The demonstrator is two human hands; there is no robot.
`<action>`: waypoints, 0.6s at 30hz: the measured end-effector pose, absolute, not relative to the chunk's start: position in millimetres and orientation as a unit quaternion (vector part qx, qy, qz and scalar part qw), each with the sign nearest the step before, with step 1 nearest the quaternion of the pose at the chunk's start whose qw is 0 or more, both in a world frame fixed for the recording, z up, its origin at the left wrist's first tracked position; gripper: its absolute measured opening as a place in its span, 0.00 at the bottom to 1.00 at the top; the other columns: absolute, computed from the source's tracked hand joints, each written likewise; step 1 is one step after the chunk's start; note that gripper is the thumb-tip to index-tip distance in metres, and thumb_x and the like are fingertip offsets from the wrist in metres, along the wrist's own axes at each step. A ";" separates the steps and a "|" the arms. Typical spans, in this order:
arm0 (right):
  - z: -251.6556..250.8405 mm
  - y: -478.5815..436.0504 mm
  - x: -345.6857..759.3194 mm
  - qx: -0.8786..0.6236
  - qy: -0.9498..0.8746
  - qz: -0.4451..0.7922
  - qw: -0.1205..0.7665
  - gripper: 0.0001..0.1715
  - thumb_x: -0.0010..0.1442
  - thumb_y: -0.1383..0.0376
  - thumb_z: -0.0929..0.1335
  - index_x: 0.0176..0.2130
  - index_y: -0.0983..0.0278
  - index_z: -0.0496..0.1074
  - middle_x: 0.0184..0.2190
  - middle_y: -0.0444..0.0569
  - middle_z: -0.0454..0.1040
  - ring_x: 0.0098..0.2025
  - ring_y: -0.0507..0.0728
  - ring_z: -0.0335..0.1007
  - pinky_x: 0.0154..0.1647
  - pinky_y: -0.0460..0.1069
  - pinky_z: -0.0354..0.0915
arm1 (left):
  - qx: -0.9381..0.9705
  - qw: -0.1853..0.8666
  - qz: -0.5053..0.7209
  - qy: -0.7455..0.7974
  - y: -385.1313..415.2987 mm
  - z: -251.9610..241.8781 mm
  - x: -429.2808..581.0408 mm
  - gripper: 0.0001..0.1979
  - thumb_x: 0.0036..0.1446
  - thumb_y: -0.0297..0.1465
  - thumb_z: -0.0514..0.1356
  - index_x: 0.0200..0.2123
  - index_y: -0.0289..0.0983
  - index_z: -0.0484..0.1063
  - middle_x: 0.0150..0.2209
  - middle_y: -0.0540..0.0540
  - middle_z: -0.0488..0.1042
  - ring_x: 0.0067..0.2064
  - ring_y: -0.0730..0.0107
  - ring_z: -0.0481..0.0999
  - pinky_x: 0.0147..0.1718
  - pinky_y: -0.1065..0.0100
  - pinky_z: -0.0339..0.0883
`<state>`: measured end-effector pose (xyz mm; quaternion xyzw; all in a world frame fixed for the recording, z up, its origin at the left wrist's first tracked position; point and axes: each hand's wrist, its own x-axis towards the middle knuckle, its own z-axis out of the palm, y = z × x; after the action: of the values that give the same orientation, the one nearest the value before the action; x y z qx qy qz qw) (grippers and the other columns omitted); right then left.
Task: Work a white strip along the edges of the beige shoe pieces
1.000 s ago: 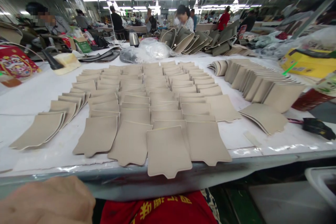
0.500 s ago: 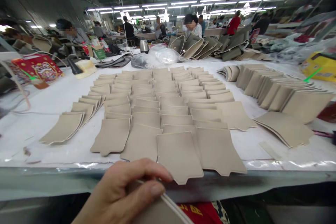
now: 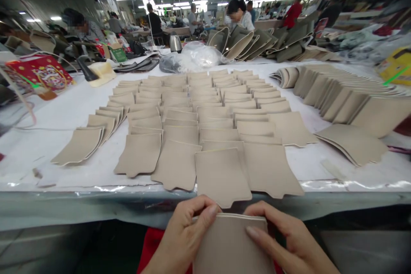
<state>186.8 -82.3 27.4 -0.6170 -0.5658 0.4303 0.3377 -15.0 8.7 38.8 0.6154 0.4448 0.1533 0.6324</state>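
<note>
My left hand (image 3: 183, 235) and my right hand (image 3: 285, 237) hold a stack of beige cut pieces (image 3: 229, 246) upright below the table's front edge, thumbs pressed on its face and fingers curled over its top edge. Just beyond them, overlapping rows of the same beige pieces (image 3: 199, 115) cover the white table (image 3: 64, 111). The nearest laid piece (image 3: 221, 175) hangs slightly over the table edge.
A long fanned stack of beige pieces (image 3: 343, 98) lies at the right. A red patterned bag (image 3: 40, 75) stands far left, clear plastic bags (image 3: 199, 55) and grey curved pieces (image 3: 250, 43) at the back. Several people work at tables behind.
My left hand rose from the lower left with the beige stack and moved to the middle. My right hand came into view and took hold of the stack's right side.
</note>
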 end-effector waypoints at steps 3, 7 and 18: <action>26.7 -79.5 188.1 -0.603 -0.609 0.408 0.315 0.10 0.66 0.59 0.64 0.36 0.59 0.72 0.31 0.42 0.74 0.33 0.54 0.71 0.34 0.44 0.64 | 0.657 0.627 0.088 0.410 15.5 40.4 -19.1 0.15 0.58 0.39 0.57 0.28 0.33 0.73 0.27 0.50 0.69 0.32 0.71 0.64 0.30 0.72 0.56; 23.1 -79.3 185.3 -0.574 -0.662 0.377 0.302 0.06 0.67 0.64 0.63 0.41 0.58 0.71 0.35 0.42 0.73 0.37 0.53 0.71 0.38 0.44 0.65 | 0.641 0.669 0.021 0.376 28.7 40.7 -23.4 0.09 0.51 0.32 0.58 0.26 0.32 0.75 0.23 0.52 0.66 0.27 0.75 0.60 0.27 0.73 0.52; 19.1 -75.3 170.2 -0.498 -0.801 0.185 0.277 0.10 0.64 0.73 0.65 0.44 0.61 0.68 0.41 0.51 0.69 0.42 0.61 0.65 0.42 0.54 0.63 | 0.562 0.752 0.005 0.344 36.1 23.6 -17.5 0.07 0.42 0.30 0.62 0.25 0.31 0.76 0.19 0.54 0.63 0.23 0.78 0.56 0.23 0.73 0.47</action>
<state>170.2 -75.3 19.1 -0.4980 -0.8009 0.1846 0.2766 -17.5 36.1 23.6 0.5615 0.3441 0.0054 0.7525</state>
